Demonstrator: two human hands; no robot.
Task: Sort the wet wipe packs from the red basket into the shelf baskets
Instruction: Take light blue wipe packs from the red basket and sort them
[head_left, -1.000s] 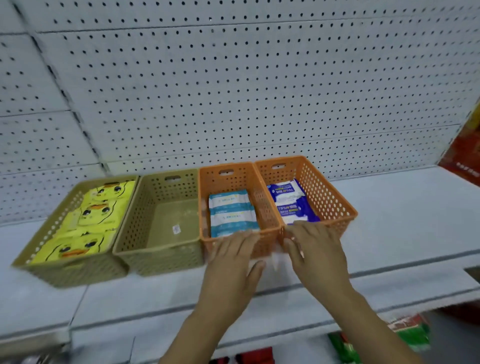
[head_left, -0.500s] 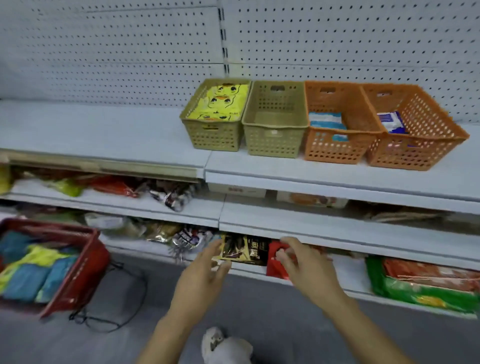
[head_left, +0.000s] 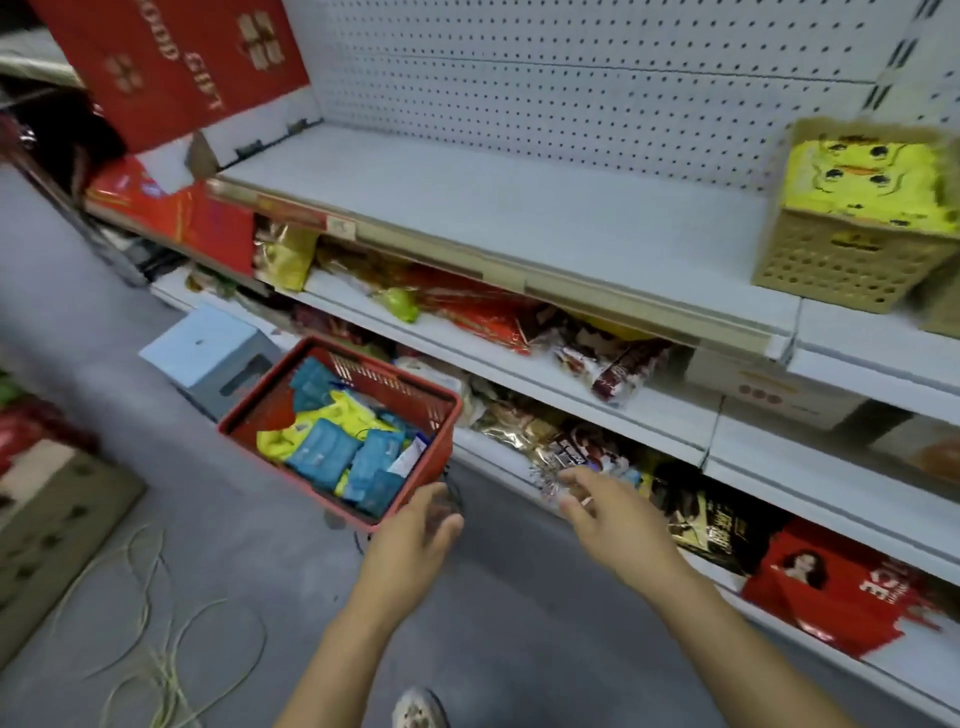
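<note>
Both grips bare and holding nothing, fingers loosely spread: left grip (head_left: 415, 525) just beside the near corner of the red basket (head_left: 451, 410) on the floor (head_left: 218, 545), right grip (head_left: 608, 514) apart from it, in front of snack bags (head_left: 561, 447) on the lowest shelf. Judged as a reach for the next pick.

To do it well: bring the left grip in over the rim, choose one pack lying on top, pinch it across its flat faces rather than by a loose flap, lift clear without dragging neighbours, and match its colour to a shelf basket before rising.

Inside the red basket: a loose heap of wet wipe packs (head_left: 322, 449), mostly blue, some yellow, one white-and-blue near the right wall; plenty left to sort.

Up on the top shelf (head_left: 519, 208), far right: a tan shelf basket (head_left: 831, 265) filled with yellow duck-face packs (head_left: 862, 182). Remaining shelf baskets cut off by the frame edge.
</note>
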